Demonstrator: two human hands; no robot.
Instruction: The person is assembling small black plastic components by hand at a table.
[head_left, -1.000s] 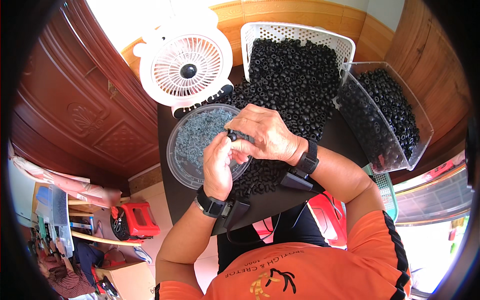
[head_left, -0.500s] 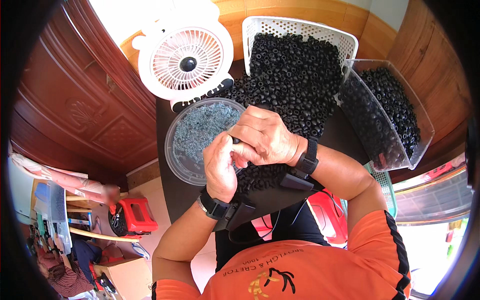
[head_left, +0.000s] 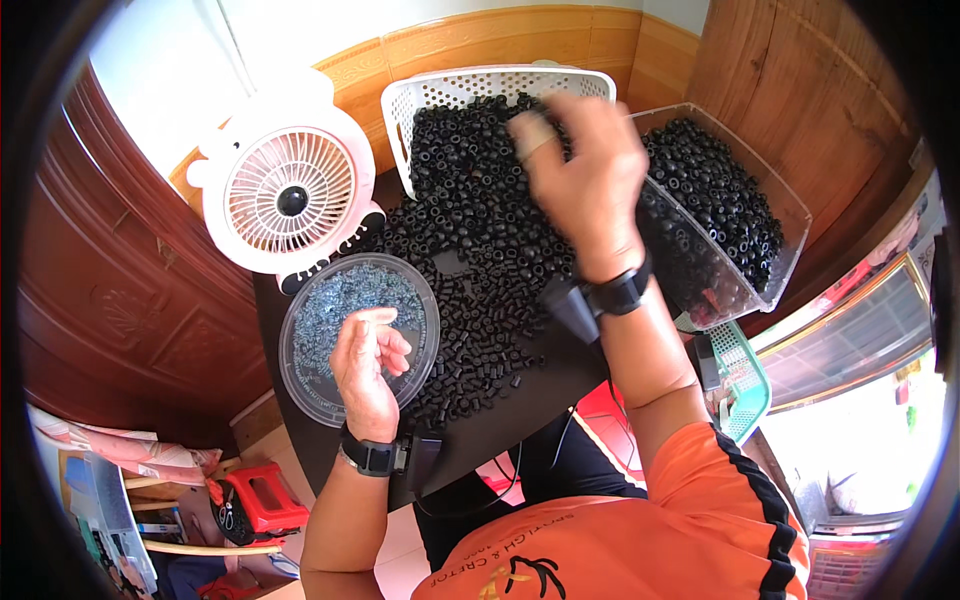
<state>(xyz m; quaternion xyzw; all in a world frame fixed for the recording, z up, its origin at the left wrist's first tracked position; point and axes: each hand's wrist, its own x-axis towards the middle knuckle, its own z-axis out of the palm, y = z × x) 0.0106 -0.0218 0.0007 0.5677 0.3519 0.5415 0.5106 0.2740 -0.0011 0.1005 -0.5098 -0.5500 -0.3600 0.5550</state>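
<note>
Above the round clear tub (head_left: pixel 288 350) of small bluish clear pieces (head_left: pixel 345 290), at its near right side, hovers my left hand (head_left: pixel 366 375). Its fingers are loosely bent and a little apart, and I see nothing in them. My right hand (head_left: pixel 592 185) is raised over the heap of black ring-like parts (head_left: pixel 470 215), near the front of the white perforated basket (head_left: pixel 398 120). Motion smears its fingers, so what they hold, if anything, does not show. Smaller black pieces (head_left: pixel 480 340) are scattered on the dark table between my hands.
A clear box (head_left: pixel 690 265) full of black parts stands at the right of the table. At the left, behind the tub, is a white and pink fan (head_left: pixel 290 200). A green basket (head_left: pixel 740 385) sits low at the right; a red stool (head_left: pixel 265 500) stands on the floor at left.
My hands were together over the tub with a small black part between them. They have come apart; the right moved up and right over the black heap. The view has shifted too.
</note>
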